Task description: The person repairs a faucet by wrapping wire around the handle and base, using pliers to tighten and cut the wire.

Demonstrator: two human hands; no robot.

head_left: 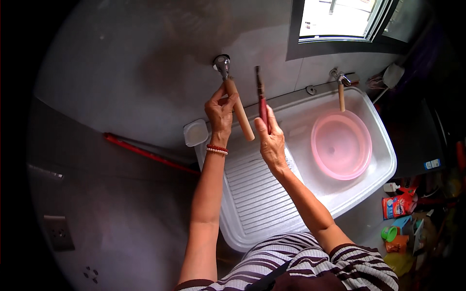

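Observation:
My left hand [220,112] is closed around the upper part of a short tan hose [243,120], just below the chrome wall tap [222,64] that it hangs from. The hose slants down to the right, over the washboard end of a white laundry sink [232,234]. To its right, my right hand [273,145] grips red-handled pliers [263,107]. Their dark jaws point up toward the wall, apart from the hose and tap.
A pink basin [318,154] sits in the sink, below a second tap [343,77] with a tan hose. Beside the sink's left corner is a small white tub [196,133]. A red pole [145,153] leans at the left. Bags and bottles crowd the right, near a red packet [395,206].

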